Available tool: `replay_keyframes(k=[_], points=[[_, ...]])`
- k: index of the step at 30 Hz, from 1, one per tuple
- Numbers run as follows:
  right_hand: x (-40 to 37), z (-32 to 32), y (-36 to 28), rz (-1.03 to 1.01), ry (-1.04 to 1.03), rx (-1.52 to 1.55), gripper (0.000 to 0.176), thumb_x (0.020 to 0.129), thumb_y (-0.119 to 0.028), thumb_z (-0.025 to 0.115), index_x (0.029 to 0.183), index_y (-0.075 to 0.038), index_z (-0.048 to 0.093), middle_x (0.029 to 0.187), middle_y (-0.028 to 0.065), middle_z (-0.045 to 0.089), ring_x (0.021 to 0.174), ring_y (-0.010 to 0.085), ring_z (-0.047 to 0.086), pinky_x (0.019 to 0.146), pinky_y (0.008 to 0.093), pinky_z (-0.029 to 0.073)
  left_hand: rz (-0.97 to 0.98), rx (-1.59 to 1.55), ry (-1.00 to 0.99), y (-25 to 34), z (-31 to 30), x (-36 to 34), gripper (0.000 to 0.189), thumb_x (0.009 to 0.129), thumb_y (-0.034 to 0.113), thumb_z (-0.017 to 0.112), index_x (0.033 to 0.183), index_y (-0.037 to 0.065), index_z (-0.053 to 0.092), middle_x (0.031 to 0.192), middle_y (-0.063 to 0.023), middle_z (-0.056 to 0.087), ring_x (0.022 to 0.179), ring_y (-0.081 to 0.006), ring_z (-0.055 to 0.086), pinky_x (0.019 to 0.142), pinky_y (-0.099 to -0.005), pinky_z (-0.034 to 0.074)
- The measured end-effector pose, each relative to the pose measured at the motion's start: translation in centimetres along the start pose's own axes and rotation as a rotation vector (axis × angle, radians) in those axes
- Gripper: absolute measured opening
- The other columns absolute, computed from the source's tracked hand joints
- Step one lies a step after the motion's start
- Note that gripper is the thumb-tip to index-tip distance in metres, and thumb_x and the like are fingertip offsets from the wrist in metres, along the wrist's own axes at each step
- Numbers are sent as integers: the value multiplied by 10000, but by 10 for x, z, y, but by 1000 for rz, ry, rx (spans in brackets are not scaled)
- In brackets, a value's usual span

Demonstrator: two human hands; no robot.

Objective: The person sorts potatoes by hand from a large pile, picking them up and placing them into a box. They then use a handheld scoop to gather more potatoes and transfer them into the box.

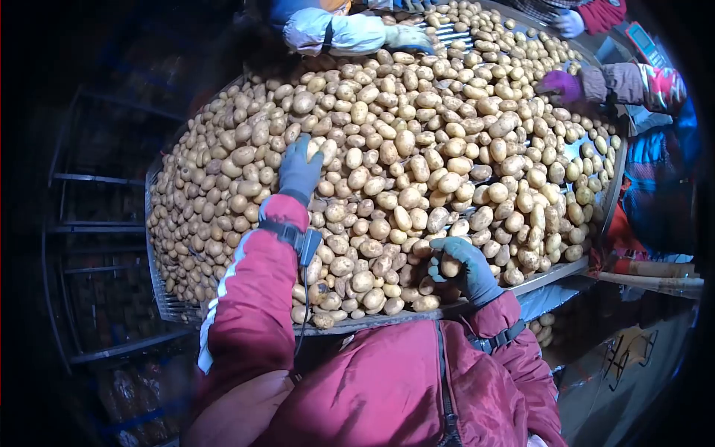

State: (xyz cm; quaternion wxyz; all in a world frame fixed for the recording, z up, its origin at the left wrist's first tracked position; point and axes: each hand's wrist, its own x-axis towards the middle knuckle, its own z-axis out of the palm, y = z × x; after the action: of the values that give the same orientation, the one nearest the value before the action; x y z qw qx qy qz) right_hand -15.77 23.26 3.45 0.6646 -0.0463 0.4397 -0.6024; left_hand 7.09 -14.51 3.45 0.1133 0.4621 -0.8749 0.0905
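Note:
A broad heap of potatoes (406, 141) covers a metal-edged sorting table in front of me. My left hand (301, 170), in a grey-blue glove, reaches into the left middle of the heap, with its thumb and fingers around a potato (313, 147). Close to the near edge, my right hand (469, 270) wears a grey-green glove. Its curled fingers hold a potato (450, 266), while others lie right beside it. The undersides of both hands are hidden.
Across the heap, a co-worker's white-gloved hand (408, 37) touches potatoes. On the right are another person's purple glove (560, 86) and, farther back, a pale glove (570, 24). The table's metal rim (547, 279) runs before my body. Metal rails (104, 179) stand left.

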Motion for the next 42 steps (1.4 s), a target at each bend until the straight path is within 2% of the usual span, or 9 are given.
replay_keyframes(k=[6,9,15,22,26,27,28,37,42], points=[[9,-10,9,14,-68,14,352,976,-216,653,1276,-31,654,1001,44,641,898,171,617,786,345,560,-13,-385,-199,74,-21,-17,501,854,268,788,1324,147,661,1251,-200,625,1123,-358,647,998,-427,522],[9,1,-12,56,-103,69,439,967,-218,638,1368,-44,591,1133,77,657,1005,206,648,841,352,578,-217,-1408,-515,135,-45,-54,507,951,238,722,1378,-6,599,1355,-164,642,1180,-256,635,1055,-358,492],[11,-6,-14,-10,-142,425,619,977,-332,617,1503,-48,457,1371,169,595,1188,362,646,952,519,596,168,-1217,-691,210,-84,-97,396,991,246,675,1317,22,649,1268,-189,673,1170,-268,651,1019,-368,510],[-5,-37,-8,-4,-74,498,609,1005,-335,564,1480,31,456,1357,226,604,1220,415,637,966,514,595,250,-528,-165,153,29,-7,482,890,252,687,1313,27,638,1296,-214,649,1216,-361,614,1081,-423,468],[-18,-59,0,-261,-5,-139,635,1004,-344,552,1504,27,427,1370,240,601,1227,419,636,932,509,606,285,-344,-308,167,47,21,542,823,211,669,1354,113,630,1370,-182,607,1336,-377,509,1127,-462,421],[-29,-46,-17,-95,-44,392,658,998,-360,558,1513,24,415,1386,241,591,1240,419,629,906,509,614,314,-228,-382,171,47,26,564,804,196,665,1365,152,631,1372,-172,599,1356,-387,481,1131,-473,416],[-35,-49,-29,49,-148,766,527,916,-8,698,1424,5,558,1397,146,626,1258,262,629,1062,395,539,328,-235,-391,168,56,32,564,804,196,665,1365,152,631,1372,-172,599,1356,-387,481,1131,-473,416],[-36,-59,-10,-217,138,-21,625,746,-57,877,1325,-58,643,1294,104,696,1167,208,668,1026,355,544,326,-383,-863,184,-16,50,651,741,243,732,1368,127,602,1263,-209,602,1219,-392,585,1068,-465,472],[-36,-55,-13,-283,94,-105,583,761,-39,862,1304,-52,650,1294,95,694,1167,189,664,1016,352,549,493,-296,-623,166,42,9,509,720,238,758,1191,85,638,1196,-194,626,1178,-369,612,1040,-458,489]])
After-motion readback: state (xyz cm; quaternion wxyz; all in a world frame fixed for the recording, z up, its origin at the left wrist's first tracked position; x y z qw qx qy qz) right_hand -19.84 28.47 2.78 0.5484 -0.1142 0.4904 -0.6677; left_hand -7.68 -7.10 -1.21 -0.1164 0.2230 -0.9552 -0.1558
